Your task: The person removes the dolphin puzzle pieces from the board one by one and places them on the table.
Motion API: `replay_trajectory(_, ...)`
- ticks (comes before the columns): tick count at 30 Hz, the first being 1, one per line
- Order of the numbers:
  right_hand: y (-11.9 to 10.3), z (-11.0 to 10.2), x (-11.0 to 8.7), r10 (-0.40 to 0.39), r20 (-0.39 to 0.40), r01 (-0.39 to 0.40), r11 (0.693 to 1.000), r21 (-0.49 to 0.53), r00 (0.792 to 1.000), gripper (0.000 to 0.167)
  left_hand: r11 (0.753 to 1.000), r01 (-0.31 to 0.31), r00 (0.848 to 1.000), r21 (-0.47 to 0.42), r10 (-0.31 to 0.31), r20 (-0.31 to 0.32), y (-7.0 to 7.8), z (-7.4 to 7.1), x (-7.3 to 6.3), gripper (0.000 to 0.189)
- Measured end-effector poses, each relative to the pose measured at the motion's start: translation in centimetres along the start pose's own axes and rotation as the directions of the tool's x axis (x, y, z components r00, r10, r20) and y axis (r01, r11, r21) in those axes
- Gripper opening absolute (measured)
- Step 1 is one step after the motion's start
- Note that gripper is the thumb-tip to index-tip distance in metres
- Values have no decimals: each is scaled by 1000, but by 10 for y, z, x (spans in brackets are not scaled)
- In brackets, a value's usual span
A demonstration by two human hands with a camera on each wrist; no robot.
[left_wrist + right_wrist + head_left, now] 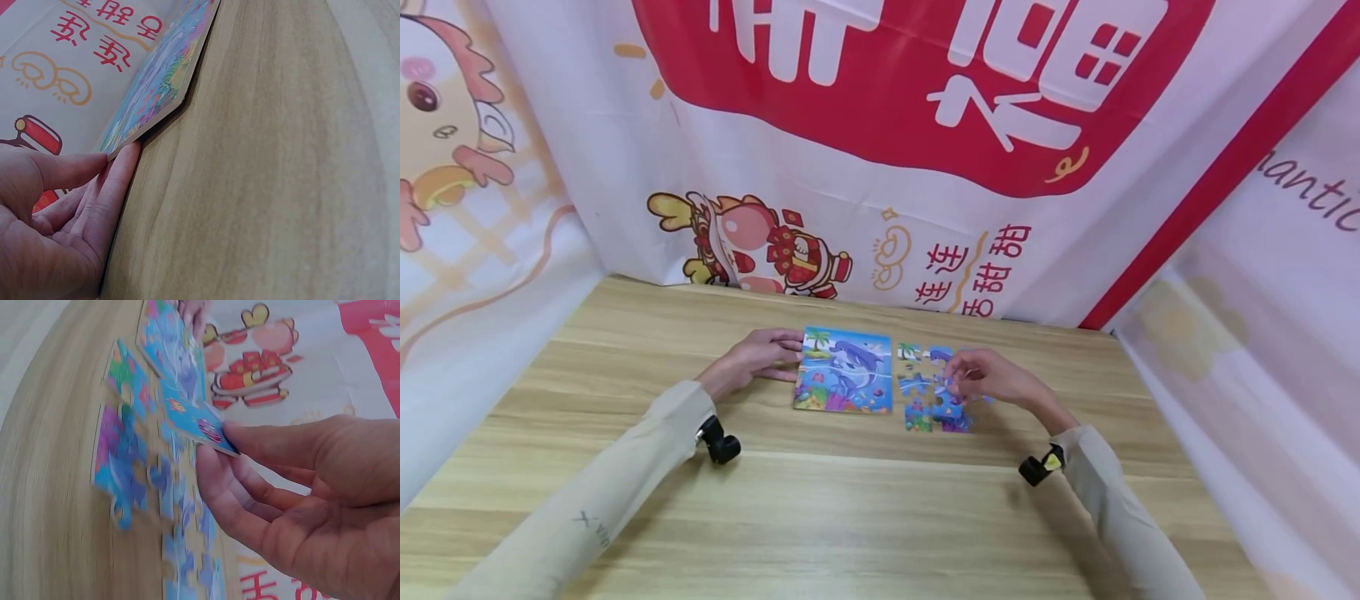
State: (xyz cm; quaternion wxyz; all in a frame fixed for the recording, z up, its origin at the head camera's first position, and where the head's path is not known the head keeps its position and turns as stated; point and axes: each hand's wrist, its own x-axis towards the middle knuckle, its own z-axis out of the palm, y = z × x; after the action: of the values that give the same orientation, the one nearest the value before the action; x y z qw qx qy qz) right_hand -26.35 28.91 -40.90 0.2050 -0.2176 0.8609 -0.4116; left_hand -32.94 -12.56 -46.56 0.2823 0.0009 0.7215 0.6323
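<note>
A square dolphin picture board lies on the wooden table, with a palm tree at its upper left. My left hand is at its left side; in the left wrist view the thumb and a finger pinch the board's edge. To the right, my right hand is over a group of jigsaw pieces. Thumb and finger of that hand pinch one blue jigsaw piece with orange and purple fish on it. It is tilted above the other pieces; some of these are hidden by the hand.
Light wooden table extends in front of the board and pieces. A printed white and red cloth hangs behind the table's far edge, with more cloth at both sides. Each wrist wears a small black camera.
</note>
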Motion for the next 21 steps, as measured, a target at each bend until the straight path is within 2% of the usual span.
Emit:
replay_trajectory(8,23,-14,-17,71,99,-74,997,20,993,13,1000,6,1000,-4,-6,0,-1,0,1,62)
replay_trajectory(12,25,-20,-26,117,143,-118,993,-3,983,15,1000,11,1000,-3,-11,-1,-1,0,1,63)
replay_trajectory(21,25,-25,-38,125,132,-113,989,-90,983,13,1000,9,1000,1,-9,0,1,0,1,63)
